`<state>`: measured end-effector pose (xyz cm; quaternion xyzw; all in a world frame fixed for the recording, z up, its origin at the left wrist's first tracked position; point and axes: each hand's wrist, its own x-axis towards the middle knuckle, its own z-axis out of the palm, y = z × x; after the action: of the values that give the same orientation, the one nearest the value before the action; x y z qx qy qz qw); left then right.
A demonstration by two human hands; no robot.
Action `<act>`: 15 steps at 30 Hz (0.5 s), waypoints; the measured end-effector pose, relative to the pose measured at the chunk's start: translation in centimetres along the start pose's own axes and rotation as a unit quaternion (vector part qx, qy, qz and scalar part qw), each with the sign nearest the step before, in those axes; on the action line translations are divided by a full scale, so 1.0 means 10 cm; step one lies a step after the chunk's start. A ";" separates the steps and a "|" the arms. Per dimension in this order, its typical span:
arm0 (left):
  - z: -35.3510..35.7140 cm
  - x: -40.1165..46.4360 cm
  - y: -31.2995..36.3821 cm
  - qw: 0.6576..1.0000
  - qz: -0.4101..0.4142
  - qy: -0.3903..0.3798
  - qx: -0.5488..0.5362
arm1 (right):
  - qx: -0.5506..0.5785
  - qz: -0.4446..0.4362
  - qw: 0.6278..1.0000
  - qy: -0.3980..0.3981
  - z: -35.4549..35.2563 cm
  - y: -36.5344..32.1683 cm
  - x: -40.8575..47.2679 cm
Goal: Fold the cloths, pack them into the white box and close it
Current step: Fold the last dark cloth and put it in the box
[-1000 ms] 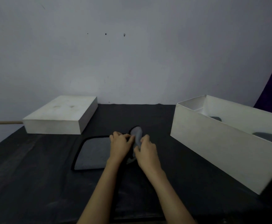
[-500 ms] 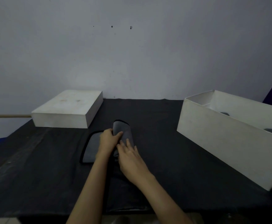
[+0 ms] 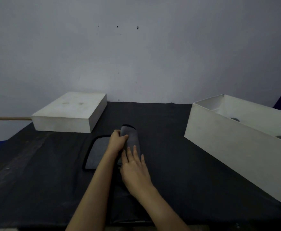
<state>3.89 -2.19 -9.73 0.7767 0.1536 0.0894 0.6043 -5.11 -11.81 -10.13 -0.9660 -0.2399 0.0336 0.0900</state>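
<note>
Single head-worn view, forward and down, close over the table (image 3: pixel 161 117).

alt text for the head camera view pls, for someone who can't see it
Two bare hands fold a grey cloth on a black-covered table: the left hand grips its upper part, the right hand presses flat on it. An open white box holding grey cloths stands to the right, its white lid at the far left.

White box (image 3: pixel 236 147) cropped at right
</note>
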 end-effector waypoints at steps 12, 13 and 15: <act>0.07 -0.02 -0.06 0.870 0.213 0.157 0.416 | -0.025 -0.014 0.998 -0.048 -0.01 -0.03 -0.19; 0.08 0.00 -0.07 0.862 0.237 0.125 0.430 | -0.020 -0.012 0.998 -0.058 -0.02 -0.05 -0.22; 0.07 0.01 -0.09 0.871 0.254 0.057 0.417 | -0.005 -0.018 0.996 -0.083 -0.04 -0.07 -0.32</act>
<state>4.08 -2.58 -10.76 0.9623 0.0084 0.2118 0.1707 -8.20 -12.81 -9.56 -0.9558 -0.2645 0.1109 0.0652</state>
